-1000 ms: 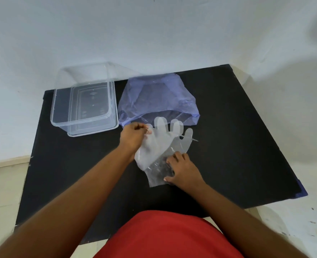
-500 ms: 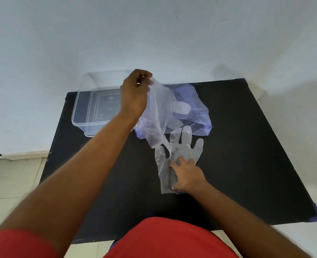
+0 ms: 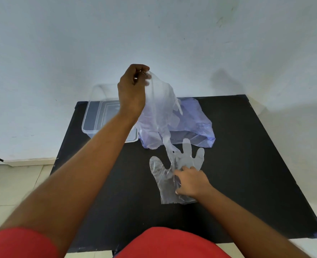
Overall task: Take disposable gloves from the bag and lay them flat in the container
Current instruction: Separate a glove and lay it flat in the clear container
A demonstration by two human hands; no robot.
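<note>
Left hand (image 3: 133, 90) pinches a raised glove (image 3: 163, 108); right hand (image 3: 192, 180) presses flat another glove (image 3: 165, 183) on the bench (image 3: 247, 155) — they cling, so the lower may drag upward.

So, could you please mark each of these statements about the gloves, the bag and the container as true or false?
1. The left hand pinches a clear glove and holds it up in the air. True.
2. The right hand presses on a glove lying on the table. True; it rests on the flat glove.
3. The container lies to the right of the purple bag. False; it lies to the left of the purple bag.
4. The table top is white. False; it is black.
5. The raised glove already lies flat in the container. False; it hangs from the left hand above the bag.
</note>
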